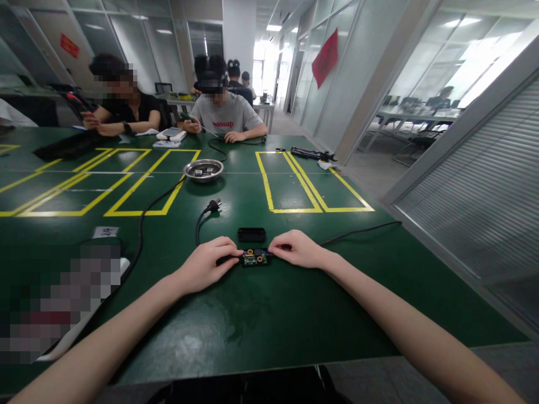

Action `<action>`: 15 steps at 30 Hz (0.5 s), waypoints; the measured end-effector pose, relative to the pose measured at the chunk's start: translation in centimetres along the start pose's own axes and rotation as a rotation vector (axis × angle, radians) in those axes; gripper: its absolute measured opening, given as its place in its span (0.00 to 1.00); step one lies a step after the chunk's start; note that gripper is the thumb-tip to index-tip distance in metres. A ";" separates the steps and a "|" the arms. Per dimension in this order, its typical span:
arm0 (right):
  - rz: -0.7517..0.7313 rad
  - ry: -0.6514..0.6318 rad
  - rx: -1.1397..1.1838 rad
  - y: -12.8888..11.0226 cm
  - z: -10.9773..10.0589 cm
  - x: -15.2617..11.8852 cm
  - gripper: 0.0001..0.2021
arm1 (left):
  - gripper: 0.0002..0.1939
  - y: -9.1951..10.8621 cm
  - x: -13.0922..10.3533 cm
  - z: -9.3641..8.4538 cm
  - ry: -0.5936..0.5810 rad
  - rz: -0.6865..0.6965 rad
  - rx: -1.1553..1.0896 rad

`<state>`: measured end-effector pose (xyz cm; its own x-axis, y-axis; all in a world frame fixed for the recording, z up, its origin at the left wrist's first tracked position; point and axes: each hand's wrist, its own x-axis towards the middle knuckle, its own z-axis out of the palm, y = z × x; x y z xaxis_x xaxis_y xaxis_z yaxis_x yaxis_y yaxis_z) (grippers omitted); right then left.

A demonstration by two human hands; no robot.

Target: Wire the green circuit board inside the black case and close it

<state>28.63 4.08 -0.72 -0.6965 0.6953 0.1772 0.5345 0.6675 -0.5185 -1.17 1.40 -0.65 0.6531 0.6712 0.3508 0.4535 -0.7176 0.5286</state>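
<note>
A small circuit board [255,257] with copper coils sits in a black case half on the green table [261,320]. At its left end my left hand [210,262] has thumb and fingertips closed in a pinch; what lies between them is too small to make out. My right hand [297,248] pinches at the board's right end, near thin blue wires, and its grip is likewise too small to tell. Just behind the board lies the other black case half [251,234], touched by neither hand. Black cables run out beside both hands.
A black plug [214,206] on a cable lies behind my left hand. Farther back stands a metal bowl [204,170] with metal parts. Yellow tape rectangles mark the table. Two people sit across it, one holding a screwdriver. A blurred white-edged object [71,314] lies at left.
</note>
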 end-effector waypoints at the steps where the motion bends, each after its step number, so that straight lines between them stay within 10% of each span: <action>1: 0.009 0.003 -0.009 0.0 0.0 0.0 0.13 | 0.09 0.0 0.0 0.0 -0.013 -0.003 0.006; 15: -0.024 0.209 -0.206 -0.3 1.1 0.5 0.04 | 0.14 0.4 0.7 -0.4 -0.015 0.089 0.330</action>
<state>27.61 3.90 -1.39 -0.6081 0.7041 0.3667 0.6198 0.7097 -0.3349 -0.79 1.65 0.12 0.7063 0.6025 0.3715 0.5649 -0.7961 0.2171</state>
